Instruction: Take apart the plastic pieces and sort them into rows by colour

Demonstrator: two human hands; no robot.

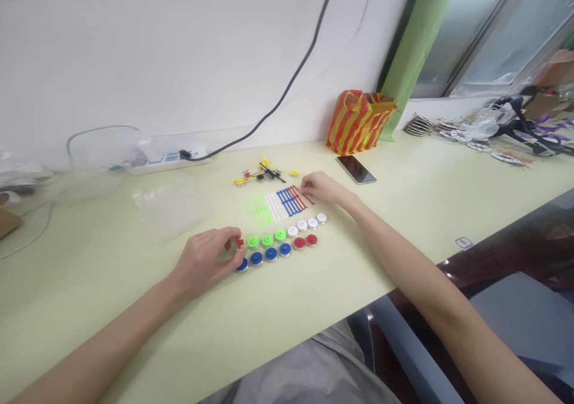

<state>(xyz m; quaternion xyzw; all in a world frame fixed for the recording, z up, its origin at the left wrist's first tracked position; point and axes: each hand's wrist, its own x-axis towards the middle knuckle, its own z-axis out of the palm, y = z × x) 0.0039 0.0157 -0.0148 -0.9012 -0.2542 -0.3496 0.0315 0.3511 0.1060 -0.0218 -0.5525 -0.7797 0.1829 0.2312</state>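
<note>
My left hand (204, 257) pinches a small red plastic part (240, 243) between thumb and fingers. It is over the left end of two rows of round discs, each disc with a clear rim. Green discs (267, 241) and white discs (302, 225) make up the far row; blue discs (271, 254) and two red discs (305, 242) form the near one. My right hand (323, 187) has its fingertips closed at the end of a thin red rod (309, 199). Beside it lie rows of green rods (260, 210), white rods (275, 207), blue rods (289, 202) and red rods (298, 197).
Behind the rods sits a black and yellow plastic assembly (269, 172). A phone (356, 169) and a striped bag (360, 123) are at the right. Clear plastic bags (173, 207) lie left, before a power strip (168, 158). Wheels and frames clutter the far right.
</note>
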